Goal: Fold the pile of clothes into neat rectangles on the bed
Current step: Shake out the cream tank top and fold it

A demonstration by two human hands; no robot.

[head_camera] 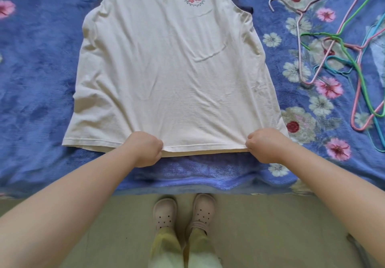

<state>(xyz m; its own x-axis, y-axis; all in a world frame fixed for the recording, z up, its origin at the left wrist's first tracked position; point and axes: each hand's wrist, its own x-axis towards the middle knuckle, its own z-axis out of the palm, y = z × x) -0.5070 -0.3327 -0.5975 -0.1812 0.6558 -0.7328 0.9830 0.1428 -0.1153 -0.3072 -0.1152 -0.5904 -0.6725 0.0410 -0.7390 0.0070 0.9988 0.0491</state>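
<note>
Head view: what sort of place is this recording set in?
Most likely a bedroom in a home. A cream sleeveless shirt is spread on a bed covered by a blue floral blanket, with coloured wire hangers lying beside it. Both hands grip the shirt's hem, left hand and right hand.

Both the left hand (143,150) and the right hand (263,145) pinch the bottom hem of a cream shirt (170,70) spread flat on the blue flowered bed (37,59), hangers (341,55) lying at the right.

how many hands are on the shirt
2. The left hand grips the hem of the shirt a little left of its middle. The right hand grips the hem near its right corner.
</note>
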